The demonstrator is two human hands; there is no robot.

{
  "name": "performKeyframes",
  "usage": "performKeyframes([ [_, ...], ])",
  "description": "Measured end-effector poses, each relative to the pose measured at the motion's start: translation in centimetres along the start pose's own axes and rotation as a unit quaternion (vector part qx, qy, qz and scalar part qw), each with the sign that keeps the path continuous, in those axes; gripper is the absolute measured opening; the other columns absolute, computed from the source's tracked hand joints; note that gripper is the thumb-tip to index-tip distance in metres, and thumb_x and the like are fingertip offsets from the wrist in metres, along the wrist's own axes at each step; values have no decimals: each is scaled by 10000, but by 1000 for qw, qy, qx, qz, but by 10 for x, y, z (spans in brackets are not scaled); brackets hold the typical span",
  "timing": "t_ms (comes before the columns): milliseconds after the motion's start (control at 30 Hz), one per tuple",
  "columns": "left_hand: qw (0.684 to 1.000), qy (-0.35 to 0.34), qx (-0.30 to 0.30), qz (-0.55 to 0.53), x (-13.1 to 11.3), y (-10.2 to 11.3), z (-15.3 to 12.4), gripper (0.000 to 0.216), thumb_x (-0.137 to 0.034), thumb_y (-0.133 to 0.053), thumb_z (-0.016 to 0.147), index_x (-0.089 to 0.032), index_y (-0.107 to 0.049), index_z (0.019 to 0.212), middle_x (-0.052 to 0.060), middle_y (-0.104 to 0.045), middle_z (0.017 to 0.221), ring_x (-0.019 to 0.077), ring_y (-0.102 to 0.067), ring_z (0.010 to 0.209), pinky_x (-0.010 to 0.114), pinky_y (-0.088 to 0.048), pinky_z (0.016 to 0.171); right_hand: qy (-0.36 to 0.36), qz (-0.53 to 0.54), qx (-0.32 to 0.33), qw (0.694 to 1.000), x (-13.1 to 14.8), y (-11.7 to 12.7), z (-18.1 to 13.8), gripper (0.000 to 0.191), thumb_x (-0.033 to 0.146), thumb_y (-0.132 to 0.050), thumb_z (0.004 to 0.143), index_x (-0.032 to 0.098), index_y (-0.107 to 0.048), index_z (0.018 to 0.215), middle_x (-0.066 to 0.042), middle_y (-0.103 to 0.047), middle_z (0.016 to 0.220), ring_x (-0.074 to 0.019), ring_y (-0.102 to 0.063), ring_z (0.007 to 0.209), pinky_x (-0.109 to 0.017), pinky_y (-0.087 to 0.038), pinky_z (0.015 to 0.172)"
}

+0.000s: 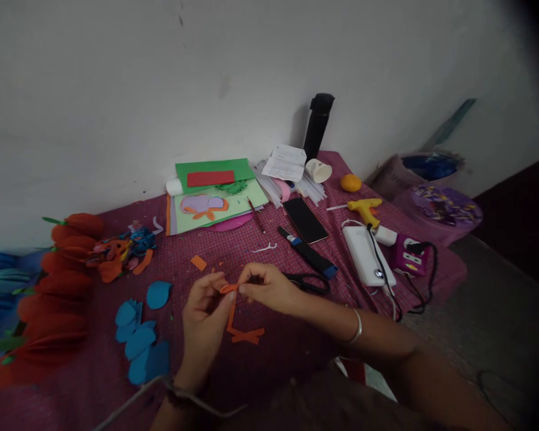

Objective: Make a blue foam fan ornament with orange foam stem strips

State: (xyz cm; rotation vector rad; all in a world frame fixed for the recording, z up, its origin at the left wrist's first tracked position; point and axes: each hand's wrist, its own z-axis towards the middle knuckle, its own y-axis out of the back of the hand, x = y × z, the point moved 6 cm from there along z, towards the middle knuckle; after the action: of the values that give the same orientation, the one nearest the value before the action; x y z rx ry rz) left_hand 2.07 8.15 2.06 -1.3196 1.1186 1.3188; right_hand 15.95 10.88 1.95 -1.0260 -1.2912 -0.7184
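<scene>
My left hand (205, 317) and my right hand (265, 287) meet over the maroon cloth (260, 359), both pinching a thin orange paper strip (229, 288) between fingertips. The strip hangs down to a crossed orange paper piece (247, 335) lying on the cloth below my hands. My right wrist wears a silver bangle (357, 328). Black scissors (308, 281) lie just right of my right hand. Blue paper petals (141, 335) lie left of my left hand.
Orange paper flowers (49, 299) line the left edge. Coloured paper sheets (215, 194), a phone (305, 219), a cutter (308, 251), a yellow glue gun (363, 208), a white power bank (367, 254), a black flask (318, 124) and a purple lidded box (444, 206) sit behind and to the right.
</scene>
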Motion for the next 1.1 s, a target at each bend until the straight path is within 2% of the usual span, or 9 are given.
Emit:
performKeyframes([
  [133,986,101,25,-134,24,-11,0,128,-227,-740,681,-189,-637,748,-29,-625,680,99,-568,614,213,-468,600,-19,18,-38,999,-13,0,2,121,230,-635,745,163,-537,722,50,-543,624,-83,-497,556,-211,-396,550],
  [300,974,128,12,-188,29,-16,-2,119,-248,-742,674,-201,-647,727,-39,-622,659,96,-560,603,218,-458,595,-27,10,-21,999,-25,-11,6,101,201,-591,774,171,-509,723,40,-566,646,-90,-520,576,-211,-412,555],
  [433,971,134,-6,-199,23,-10,-1,129,-253,-735,668,-185,-625,661,-39,-605,632,85,-542,573,206,-444,578,22,-155,10,988,0,8,-5,45,181,-529,828,170,-557,796,25,-565,694,-107,-520,634,-229,-419,602],
  [533,977,121,-16,-173,22,4,3,107,-267,-696,725,-191,-637,680,-34,-607,629,93,-545,592,207,-437,585,62,-406,7,912,23,42,-37,78,169,-525,850,167,-596,883,-24,-609,816,-152,-557,764,-289,-430,738],
  [667,987,110,9,-117,21,15,7,178,-308,-638,781,-178,-654,659,-9,-607,608,116,-540,580,229,-433,566,-2,-594,-7,804,18,76,-88,210,158,-557,836,167,-608,1039,-96,-610,1009,-219,-555,952,-353,-434,871],
  [733,991,103,35,-81,19,13,7,227,-315,-625,785,-170,-640,610,-5,-591,584,115,-520,551,230,-415,539,-20,-638,-10,769,6,81,-102,285,157,-548,843,160,-592,1125,-115,-595,1068,-233,-552,984,-372,-435,900],
  [833,992,99,60,-58,13,8,3,238,-329,-640,766,-168,-625,591,-12,-577,562,99,-484,501,217,-368,481,-26,-662,-28,748,-6,80,-105,343,126,-548,822,151,-588,1162,-121,-592,1071,-234,-561,991,-369,-444,908],
  [967,988,112,70,-81,8,4,-6,176,-295,-717,694,-165,-616,634,-36,-552,525,70,-425,434,194,-297,414,-40,-633,-21,773,-3,80,-92,410,136,-568,787,158,-583,1196,-123,-610,1072,-235,-587,985,-372,-448,906],
  [1100,983,121,58,-127,2,6,-13,185,-272,-745,638,-161,-598,642,-41,-559,540,66,-437,448,182,-307,411,-82,-444,21,892,3,79,-84,474,157,-586,772,199,-525,1240,-74,-639,1062,-200,-611,953,-342,-461,876],
])
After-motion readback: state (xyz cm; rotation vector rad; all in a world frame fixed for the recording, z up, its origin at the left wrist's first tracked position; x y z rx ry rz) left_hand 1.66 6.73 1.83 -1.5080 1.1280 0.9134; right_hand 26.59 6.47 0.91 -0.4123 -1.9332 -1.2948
